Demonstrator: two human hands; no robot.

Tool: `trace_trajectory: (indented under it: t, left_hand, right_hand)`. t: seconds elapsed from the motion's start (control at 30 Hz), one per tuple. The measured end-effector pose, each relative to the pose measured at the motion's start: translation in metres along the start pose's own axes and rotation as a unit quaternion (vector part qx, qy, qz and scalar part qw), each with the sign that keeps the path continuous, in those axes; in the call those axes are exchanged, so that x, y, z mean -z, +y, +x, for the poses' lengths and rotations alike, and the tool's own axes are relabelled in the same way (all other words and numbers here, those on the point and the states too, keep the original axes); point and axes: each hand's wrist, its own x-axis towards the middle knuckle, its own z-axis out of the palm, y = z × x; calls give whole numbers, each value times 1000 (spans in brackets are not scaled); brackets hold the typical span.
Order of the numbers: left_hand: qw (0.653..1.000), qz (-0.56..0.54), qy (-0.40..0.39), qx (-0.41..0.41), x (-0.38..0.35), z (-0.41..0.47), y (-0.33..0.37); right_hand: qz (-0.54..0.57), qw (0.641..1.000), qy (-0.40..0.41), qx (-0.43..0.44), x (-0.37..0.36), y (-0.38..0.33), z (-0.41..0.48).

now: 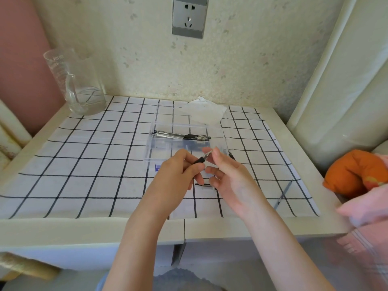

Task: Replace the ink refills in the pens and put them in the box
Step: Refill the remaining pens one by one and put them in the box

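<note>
The left hand (178, 175) has its grip curled round the barrel of a pen (200, 159), held above the checked tabletop (63, 164) just in front of the clear plastic box (151, 152), where other pens (182, 135) already lie. The right hand (228, 179) pinches the metal tip (209, 153) between thumb and forefinger, its other fingers loosely spread. The risk lies in the small parts. A tip twisted askew could bind, and one freed with a jerk could drop and roll off the cloth. A dark piece (203, 185) under the hands (possibly a pen part, too small to tell) could be swept aside by a wrist.
</note>
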Motion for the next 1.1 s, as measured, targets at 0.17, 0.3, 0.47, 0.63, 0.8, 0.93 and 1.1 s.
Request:
trace_trajectory:
  t: [0.17,0.3,0.47,0.63,0.8,0.93,1.1]
  left_hand:
    - [1000,5,-5,-2,0,0,1]
    - [1000,5,-1,-6,0,0,2]
    - [1000,14,-3,-3,-1,0,4]
    - [1000,20,0,-4,-1,0,5]
    - [999,32,-7,-11,-3,-1,7]
    - [1000,18,5,-12,-2,1,8]
    - [999,33,-2,-18,-3,1,7]
  right_hand:
    - [0,1000,6,2,0,1,1]
    - [-4,1000,-16,-1,-3,-1,-2]
    - [-10,1000,10,1,-2,1,-1]
    - [-4,1000,-9,7,-2,-3,-4]
    - [12,1000,-7,0,-2,-2,-2]
    - [26,999,-22,7,-3,-5,-4]
    - [22,1000,-16,-3,-1,1,-2]
